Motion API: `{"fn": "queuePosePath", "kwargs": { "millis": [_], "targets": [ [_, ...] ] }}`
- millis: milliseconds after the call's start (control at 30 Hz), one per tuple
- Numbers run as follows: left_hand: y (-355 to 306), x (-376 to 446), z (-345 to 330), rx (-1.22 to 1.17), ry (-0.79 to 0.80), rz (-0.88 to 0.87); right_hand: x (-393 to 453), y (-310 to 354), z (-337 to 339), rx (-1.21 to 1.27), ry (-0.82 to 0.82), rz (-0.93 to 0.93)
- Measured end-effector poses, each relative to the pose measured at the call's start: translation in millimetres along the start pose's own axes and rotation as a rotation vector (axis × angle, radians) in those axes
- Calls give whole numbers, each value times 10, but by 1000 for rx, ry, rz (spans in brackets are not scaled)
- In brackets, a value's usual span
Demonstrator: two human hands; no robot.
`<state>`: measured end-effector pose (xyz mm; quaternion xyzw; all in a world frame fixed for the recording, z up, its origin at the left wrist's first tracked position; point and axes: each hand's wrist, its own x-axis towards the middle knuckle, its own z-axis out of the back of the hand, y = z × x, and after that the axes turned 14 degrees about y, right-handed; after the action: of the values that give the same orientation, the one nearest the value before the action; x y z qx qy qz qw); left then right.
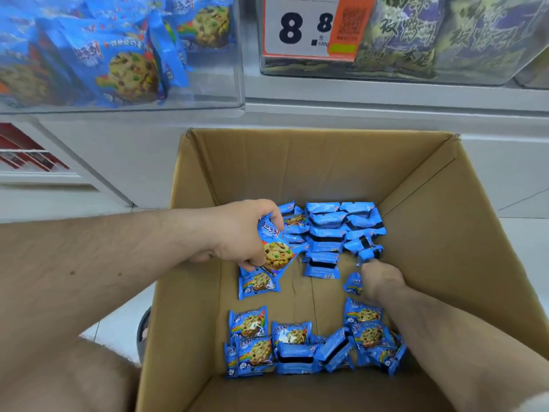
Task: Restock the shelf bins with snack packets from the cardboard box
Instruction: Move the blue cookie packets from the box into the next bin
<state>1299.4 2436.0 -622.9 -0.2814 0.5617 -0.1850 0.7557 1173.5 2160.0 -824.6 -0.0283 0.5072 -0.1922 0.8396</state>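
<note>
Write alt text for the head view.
Left hand grips blue cookie packets inside an open cardboard box, while the right hand reaches down among more packets on its floor. Above, a clear shelf bin holds matching packets beside an 8.8 price tag.

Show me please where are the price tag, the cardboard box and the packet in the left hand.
price tag point(300, 28): head view, on its white part by the big digits.
cardboard box point(297, 162): head view, on the bare inner far wall.
packet in the left hand point(274, 252): head view, on the printed cookie.
</note>
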Motion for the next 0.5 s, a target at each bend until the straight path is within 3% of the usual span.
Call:
{"fn": "queuePosePath", "kwargs": {
  "millis": [167,367,500],
  "targets": [
    [-64,-142,143,-138,-51,-96,-326,-96,523,219,-144,109],
    [-141,-385,244,-211,-70,-251,-1198,-142,1181,810,-109,577],
    [-154,-531,273,-245,-74,-306,-1872,-31,1485,1057,-213,850]
  ]
}}
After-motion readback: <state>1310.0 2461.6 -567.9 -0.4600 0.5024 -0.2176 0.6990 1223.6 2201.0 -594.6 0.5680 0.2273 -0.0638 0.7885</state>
